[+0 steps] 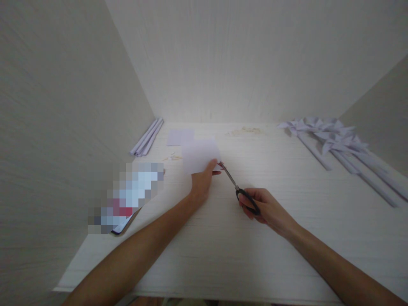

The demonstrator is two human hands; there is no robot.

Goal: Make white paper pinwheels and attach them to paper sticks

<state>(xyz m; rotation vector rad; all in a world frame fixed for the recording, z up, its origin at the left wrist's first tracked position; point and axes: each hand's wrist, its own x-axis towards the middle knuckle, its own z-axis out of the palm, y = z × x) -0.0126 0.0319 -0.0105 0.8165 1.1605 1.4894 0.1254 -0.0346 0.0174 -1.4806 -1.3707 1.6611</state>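
Note:
My left hand [204, 180] grips a square sheet of white paper [200, 154] by its near right corner, the thumb on top and fingers beneath. In my right hand [259, 206] is a pair of scissors [234, 182] with black handles. The blade tips reach the paper's corner close to my left thumb. Whether the blades are parted around the paper is too small to tell. Behind the held sheet, more pale paper [178, 137] lies flat on the table.
Several rolled paper sticks [147, 138] lie at the back left. A phone [135, 195], its screen blurred out, rests in front of them. Small scraps [173, 156] are near the held paper. Several paper pinwheels [334, 138] on sticks lie at the right. Walls enclose the back and sides.

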